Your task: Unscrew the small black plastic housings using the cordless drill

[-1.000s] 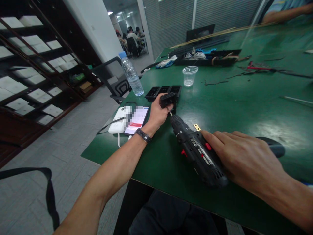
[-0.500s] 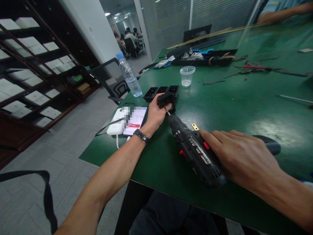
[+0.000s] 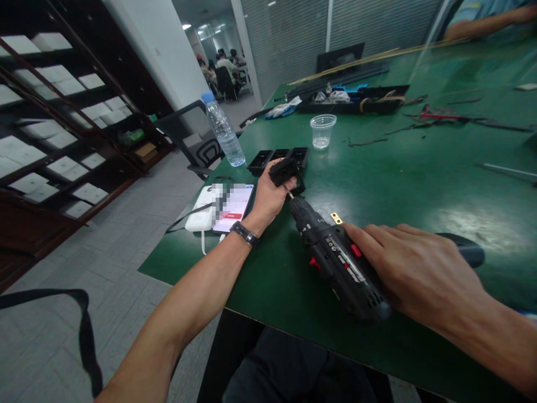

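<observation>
A black cordless drill (image 3: 342, 260) is gripped in my right hand (image 3: 419, 271), lying on its side with its nose toward my left hand. My left hand (image 3: 272, 193) is closed around a small black plastic part (image 3: 283, 172). The drill's bit (image 3: 289, 193) reaches up to that part; whether its tip touches is hidden by the fingers. Just beyond the held part lie several black plastic trays (image 3: 280, 157). A small brass plate with holes (image 3: 336, 218) shows beside the drill, near my right fingertips.
Left of my left hand lie a phone (image 3: 237, 210) and a white power bank (image 3: 201, 215). Behind stand a water bottle (image 3: 226, 137) and a clear plastic cup (image 3: 323, 131). Farther back are a black tool tray (image 3: 356, 105), gloves (image 3: 283, 109) and a screwdriver (image 3: 509, 169). A person's arm (image 3: 482, 25) rests at the far right.
The whole view has shifted slightly. Both hands, the drill and the black part keep nearly the same positions relative to each other.
</observation>
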The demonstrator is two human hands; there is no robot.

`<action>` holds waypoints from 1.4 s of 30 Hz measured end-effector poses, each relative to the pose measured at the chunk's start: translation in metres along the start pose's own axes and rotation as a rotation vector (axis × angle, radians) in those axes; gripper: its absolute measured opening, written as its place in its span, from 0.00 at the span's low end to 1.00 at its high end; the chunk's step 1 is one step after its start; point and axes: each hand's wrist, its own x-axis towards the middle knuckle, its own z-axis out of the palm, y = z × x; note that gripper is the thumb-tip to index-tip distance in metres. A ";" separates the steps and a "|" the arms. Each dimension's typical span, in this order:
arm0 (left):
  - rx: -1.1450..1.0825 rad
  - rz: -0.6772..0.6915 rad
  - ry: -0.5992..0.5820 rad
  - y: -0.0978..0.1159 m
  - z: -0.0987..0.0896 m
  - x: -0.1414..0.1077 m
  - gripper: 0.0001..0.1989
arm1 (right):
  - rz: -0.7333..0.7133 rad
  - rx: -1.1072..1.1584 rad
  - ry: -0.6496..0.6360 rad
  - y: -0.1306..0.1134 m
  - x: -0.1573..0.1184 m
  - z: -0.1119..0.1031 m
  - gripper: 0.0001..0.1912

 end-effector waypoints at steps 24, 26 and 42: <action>0.056 -0.050 0.012 0.006 0.000 -0.002 0.21 | 0.003 -0.003 -0.018 0.002 -0.002 0.002 0.27; 0.052 -0.043 0.010 0.007 0.000 -0.002 0.21 | 0.003 -0.006 -0.016 0.002 -0.003 0.003 0.27; 0.070 -0.030 -0.037 0.009 -0.001 -0.002 0.26 | -0.008 -0.010 0.000 0.003 -0.003 0.004 0.28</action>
